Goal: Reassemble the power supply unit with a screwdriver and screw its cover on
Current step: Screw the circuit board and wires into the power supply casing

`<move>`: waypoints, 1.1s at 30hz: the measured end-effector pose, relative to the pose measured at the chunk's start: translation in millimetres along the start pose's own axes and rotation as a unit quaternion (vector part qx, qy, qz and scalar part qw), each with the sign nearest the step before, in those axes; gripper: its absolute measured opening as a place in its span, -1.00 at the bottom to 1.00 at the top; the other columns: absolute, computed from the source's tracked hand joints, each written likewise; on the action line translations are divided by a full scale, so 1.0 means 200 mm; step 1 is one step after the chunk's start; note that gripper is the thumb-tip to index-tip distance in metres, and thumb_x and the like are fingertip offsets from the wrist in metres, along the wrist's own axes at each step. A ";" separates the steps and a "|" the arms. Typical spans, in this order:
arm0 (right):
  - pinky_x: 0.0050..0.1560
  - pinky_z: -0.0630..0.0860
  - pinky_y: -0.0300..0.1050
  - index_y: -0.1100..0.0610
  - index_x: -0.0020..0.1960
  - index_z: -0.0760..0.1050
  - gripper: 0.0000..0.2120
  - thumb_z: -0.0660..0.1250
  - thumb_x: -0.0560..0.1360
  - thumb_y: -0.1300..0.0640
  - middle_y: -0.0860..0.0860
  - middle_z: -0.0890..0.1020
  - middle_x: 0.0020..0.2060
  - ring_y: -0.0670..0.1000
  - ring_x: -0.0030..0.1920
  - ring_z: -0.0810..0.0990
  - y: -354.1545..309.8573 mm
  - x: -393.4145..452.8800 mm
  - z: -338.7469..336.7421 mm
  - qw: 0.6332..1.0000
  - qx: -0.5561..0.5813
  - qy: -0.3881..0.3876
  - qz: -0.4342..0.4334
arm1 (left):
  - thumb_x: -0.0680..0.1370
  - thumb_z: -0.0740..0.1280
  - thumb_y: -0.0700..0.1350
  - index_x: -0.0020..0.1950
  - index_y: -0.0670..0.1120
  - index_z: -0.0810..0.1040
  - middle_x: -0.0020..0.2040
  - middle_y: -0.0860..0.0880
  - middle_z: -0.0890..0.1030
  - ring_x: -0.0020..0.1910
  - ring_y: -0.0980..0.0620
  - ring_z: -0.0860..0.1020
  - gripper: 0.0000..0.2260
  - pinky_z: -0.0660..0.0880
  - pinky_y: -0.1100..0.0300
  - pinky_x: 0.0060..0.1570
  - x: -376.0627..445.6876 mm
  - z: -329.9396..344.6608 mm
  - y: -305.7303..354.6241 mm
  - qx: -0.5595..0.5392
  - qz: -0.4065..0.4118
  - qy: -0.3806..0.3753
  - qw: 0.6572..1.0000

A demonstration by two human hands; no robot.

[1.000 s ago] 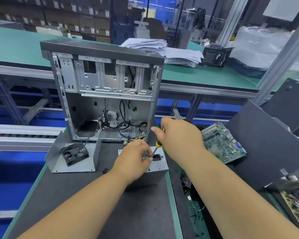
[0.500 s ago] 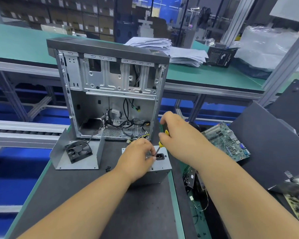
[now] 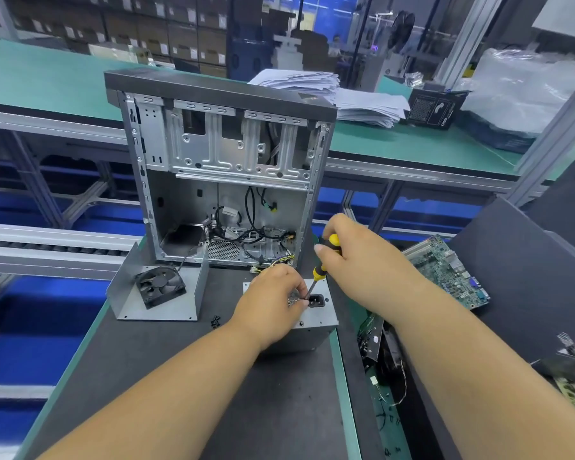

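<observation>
The grey power supply unit stands on the dark mat in front of the open computer case. My left hand rests on its top face, thumb and fingers pinched at the screwdriver's tip beside the black power socket. My right hand grips the yellow and black screwdriver, which slants down to that spot. The screw itself is hidden by my fingers. A bent metal cover with a black fan lies to the left.
Loose black screws lie on the mat between the cover and the unit. A green motherboard and a dark side panel lie to the right. Cables and boards sit in the gap at right. Paper stacks lie on the far bench.
My right hand has shifted slightly on the screwdriver handle, showing more of its yellow end. My left hand stays at the tip. The view has shifted a little.
</observation>
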State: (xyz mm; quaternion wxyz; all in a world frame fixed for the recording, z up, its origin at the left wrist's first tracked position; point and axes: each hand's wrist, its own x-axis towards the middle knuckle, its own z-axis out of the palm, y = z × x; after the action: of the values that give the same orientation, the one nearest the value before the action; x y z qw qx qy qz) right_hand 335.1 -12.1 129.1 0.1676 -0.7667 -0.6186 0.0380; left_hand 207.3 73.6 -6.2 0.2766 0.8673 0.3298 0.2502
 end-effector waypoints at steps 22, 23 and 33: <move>-0.27 0.30 -0.07 0.05 -0.08 0.38 -0.82 0.24 0.61 -0.03 -0.05 0.46 -0.30 0.06 -0.21 0.44 -0.01 0.01 0.07 0.994 -0.054 0.100 0.004 | 0.49 0.42 -0.06 -0.14 0.13 0.48 0.05 0.15 0.48 0.11 0.12 0.40 -0.86 0.39 0.20 0.13 0.03 -0.01 0.00 -0.004 -0.010 -0.008 1.000; -0.27 0.30 -0.07 0.06 -0.07 0.39 -0.82 0.23 0.61 -0.04 -0.05 0.45 -0.31 0.06 -0.21 0.45 -0.01 0.01 0.08 0.993 -0.059 0.101 0.007 | 0.49 0.42 -0.06 -0.14 0.13 0.48 0.05 0.15 0.49 0.10 0.12 0.40 -0.86 0.38 0.21 0.13 0.03 -0.01 0.01 -0.004 -0.009 -0.006 1.000; -0.31 0.44 -0.02 0.04 -0.16 0.40 -0.79 0.32 0.53 -0.06 -0.01 0.55 -0.38 0.00 -0.32 0.48 0.01 -0.01 0.11 0.992 0.112 0.061 0.011 | 0.46 0.43 -0.11 -0.03 0.01 0.57 0.10 0.06 0.51 0.14 0.06 0.43 -0.87 0.39 0.09 0.23 0.04 -0.05 -0.01 -0.022 0.021 -0.052 0.998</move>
State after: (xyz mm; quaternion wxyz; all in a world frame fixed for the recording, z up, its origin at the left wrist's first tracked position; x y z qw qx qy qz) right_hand 331.1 -9.9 106.6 0.2895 -0.7508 -0.5904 0.0621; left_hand 205.8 84.5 2.1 0.3072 0.8796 0.2909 0.2175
